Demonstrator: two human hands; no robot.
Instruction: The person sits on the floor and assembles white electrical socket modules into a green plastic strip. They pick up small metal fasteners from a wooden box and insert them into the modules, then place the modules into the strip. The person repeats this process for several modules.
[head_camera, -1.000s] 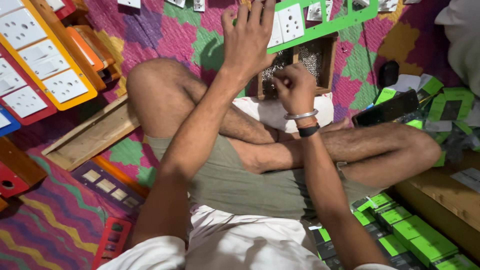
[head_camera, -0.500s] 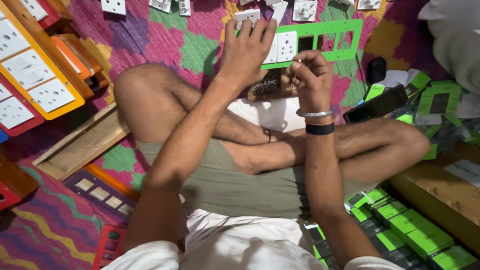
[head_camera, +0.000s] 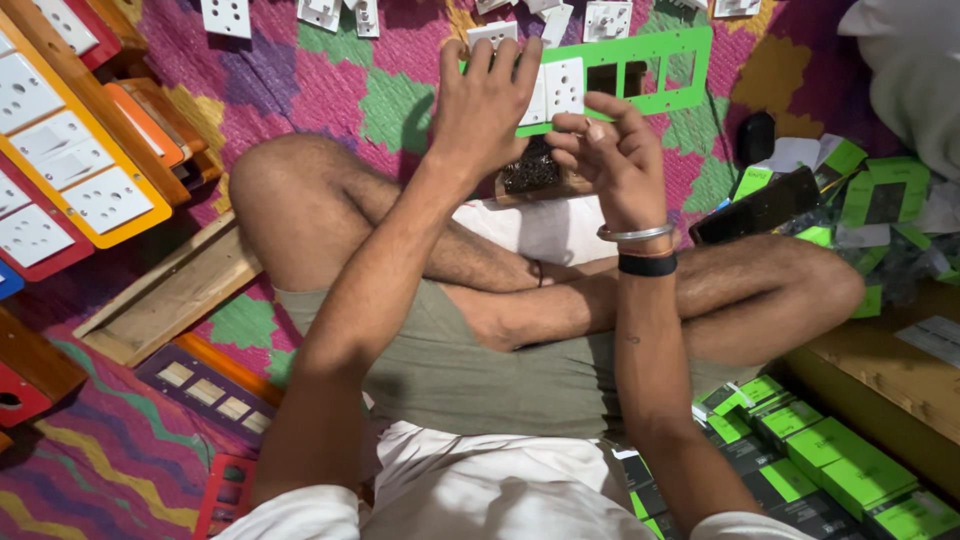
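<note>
Colourful patterned floor mat (head_camera: 330, 90) under our crossed legs, and we've just lifted the long green plastic switch frame (head_camera: 640, 70) off it. Our left hand (head_camera: 487, 105) spreads flat behind its end, pressing the white socket modules (head_camera: 555, 88). Our right hand (head_camera: 612, 160) curls loosely just beside; whether it pinches anything, we can't tell.

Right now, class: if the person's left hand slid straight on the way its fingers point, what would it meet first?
The left hand points up-frame; probably the white socket module just past its fingertips, though depth is unclear.
</note>
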